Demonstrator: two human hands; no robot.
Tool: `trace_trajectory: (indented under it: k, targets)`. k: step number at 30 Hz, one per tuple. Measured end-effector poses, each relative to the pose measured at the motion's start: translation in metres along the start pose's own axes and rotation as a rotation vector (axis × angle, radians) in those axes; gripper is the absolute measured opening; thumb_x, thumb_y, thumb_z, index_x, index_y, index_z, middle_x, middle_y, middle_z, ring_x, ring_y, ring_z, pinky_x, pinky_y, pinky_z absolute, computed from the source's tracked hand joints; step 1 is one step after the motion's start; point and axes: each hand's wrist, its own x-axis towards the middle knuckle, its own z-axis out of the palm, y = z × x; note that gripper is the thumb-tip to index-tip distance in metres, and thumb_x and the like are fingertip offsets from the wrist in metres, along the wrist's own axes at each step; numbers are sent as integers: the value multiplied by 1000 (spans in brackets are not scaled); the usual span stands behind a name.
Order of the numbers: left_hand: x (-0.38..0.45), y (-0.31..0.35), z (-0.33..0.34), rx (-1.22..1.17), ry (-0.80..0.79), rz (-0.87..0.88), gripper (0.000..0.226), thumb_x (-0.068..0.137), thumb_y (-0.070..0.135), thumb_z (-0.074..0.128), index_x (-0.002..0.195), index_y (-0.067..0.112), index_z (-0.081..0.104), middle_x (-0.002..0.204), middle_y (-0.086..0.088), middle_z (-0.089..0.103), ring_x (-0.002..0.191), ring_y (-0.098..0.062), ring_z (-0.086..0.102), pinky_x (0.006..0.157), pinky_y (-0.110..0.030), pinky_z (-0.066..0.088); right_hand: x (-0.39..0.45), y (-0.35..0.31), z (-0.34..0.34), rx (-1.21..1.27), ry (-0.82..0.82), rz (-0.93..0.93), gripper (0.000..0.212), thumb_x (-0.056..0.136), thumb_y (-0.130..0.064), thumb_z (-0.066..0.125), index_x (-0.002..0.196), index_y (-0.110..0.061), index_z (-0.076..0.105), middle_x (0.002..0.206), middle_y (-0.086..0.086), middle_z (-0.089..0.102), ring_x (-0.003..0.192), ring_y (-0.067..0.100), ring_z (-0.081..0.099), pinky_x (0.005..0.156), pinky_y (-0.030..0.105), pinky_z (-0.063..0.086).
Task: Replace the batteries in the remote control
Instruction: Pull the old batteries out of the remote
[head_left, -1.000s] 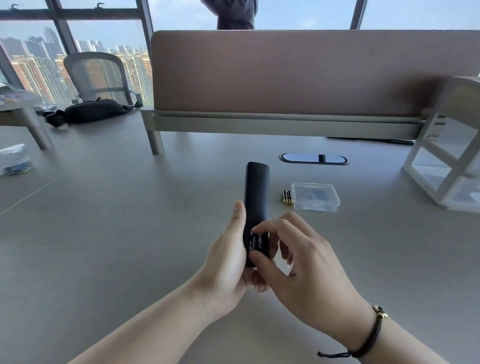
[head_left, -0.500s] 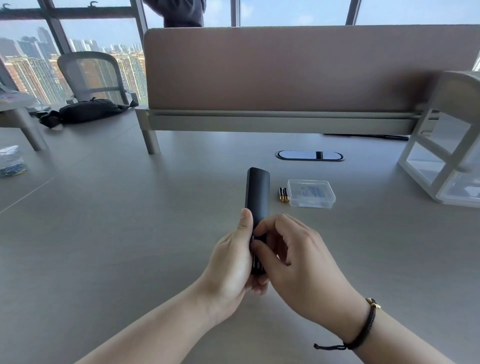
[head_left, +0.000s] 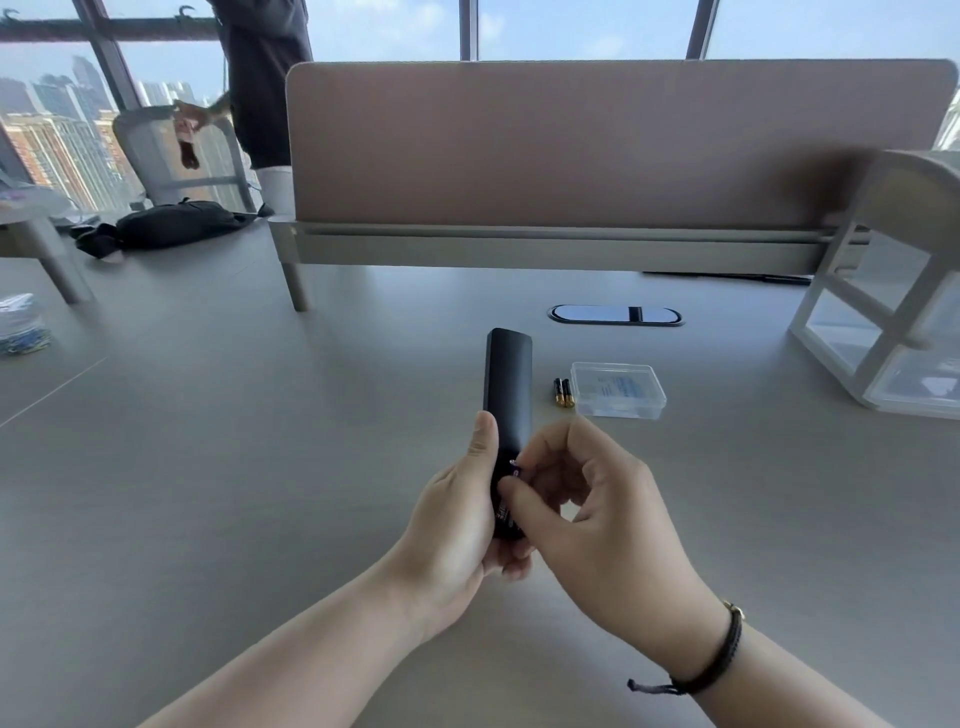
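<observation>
Left hand (head_left: 457, 512) wraps the black remote (head_left: 508, 395) lower half, held above the desk (head_left: 260, 467) back-side up to steady it; right hand (head_left: 587, 514) pinches at the battery bay, something small at its fingertips, can't tell what; two spare batteries (head_left: 562, 392) lie just beside the clear plastic box (head_left: 618, 389), within reach for the swap

Both forearms are bare; no sleeves are seen. On the wrist just behind the right hand (head_left: 597, 525), a dark braided cord bracelet (head_left: 719, 662) is worn, closed by a small gold-coloured bead on top, with a short loose tail trailing beneath. Nothing is worn behind the left hand (head_left: 452, 525). Fingernails are trimmed short, unpainted.
</observation>
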Motion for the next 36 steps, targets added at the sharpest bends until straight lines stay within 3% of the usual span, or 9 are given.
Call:
trace_trajectory:
  k: [3, 5, 8, 11, 16, 25, 27, 32, 36]
  targets:
    - [3, 0, -2, -35, 1, 10, 59, 91, 62, 36, 86, 8, 60, 59, -9, 50, 42, -21, 41, 43, -26, 30, 9, 8, -4, 321, 103, 171, 20, 81, 7, 68, 82, -9, 55, 60, 6, 63, 46, 23, 60, 46, 33, 50]
    - [6, 1, -4, -87, 30, 28, 57, 89, 62, 38, 91, 9, 60, 60, -9, 50, 41, -20, 40, 41, -23, 28, 19, 20, -10, 406, 198, 293, 19, 81, 9, 68, 84, -8, 59, 59, 3, 60, 47, 18, 53, 46, 25, 44]
    - [10, 4, -10, -173, 94, 56, 55, 92, 60, 38, 98, 9, 54, 59, -7, 47, 39, -19, 36, 39, -21, 25, 29, 39, -17, 165, 205, 362, 17, 80, 2, 70, 80, -15, 66, 59, -3, 64, 47, 14, 54, 48, 26, 44]
    - [13, 7, -13, -246, 140, 56, 54, 93, 61, 37, 98, 8, 52, 58, -6, 45, 39, -18, 34, 39, -22, 20, 32, 50, -20, -203, 90, 340, 13, 80, -11, 71, 81, -24, 71, 63, -8, 68, 48, 1, 54, 47, 12, 43]
    - [12, 8, -13, -259, 123, 45, 59, 92, 64, 36, 98, 8, 53, 60, -7, 44, 40, -18, 34, 40, -23, 20, 35, 55, -16, -443, 38, 225, 15, 84, -23, 70, 96, -32, 72, 77, -16, 68, 57, 0, 57, 56, 4, 40]
    - [10, 9, -13, -269, 92, 11, 59, 94, 63, 33, 98, 9, 54, 60, -8, 47, 42, -19, 34, 45, -26, 21, 32, 32, -32, -109, 376, 43, 15, 87, -13, 67, 90, -28, 66, 69, -6, 62, 45, 9, 46, 50, 19, 38]
    - [10, 9, -13, -266, 60, -1, 62, 92, 66, 32, 98, 8, 55, 61, -9, 48, 42, -20, 35, 45, -27, 22, 29, 26, -30, -94, 310, -15, 16, 85, -13, 70, 88, -28, 66, 69, -5, 60, 46, 9, 46, 49, 17, 37]
    - [5, 5, -7, -160, -63, -36, 69, 87, 74, 28, 91, 11, 58, 65, -6, 46, 43, -20, 38, 47, -28, 24, 12, 20, -13, -310, -44, -237, 18, 79, -23, 75, 96, -29, 69, 77, -10, 59, 59, 17, 55, 54, 23, 47]
    - [4, 2, -5, -103, -56, -48, 68, 86, 73, 27, 75, 15, 61, 67, -5, 51, 43, -18, 36, 45, -24, 29, 12, 18, -14, -361, -93, -257, 22, 77, -30, 72, 98, -29, 68, 77, -14, 58, 63, 15, 56, 55, 20, 46]
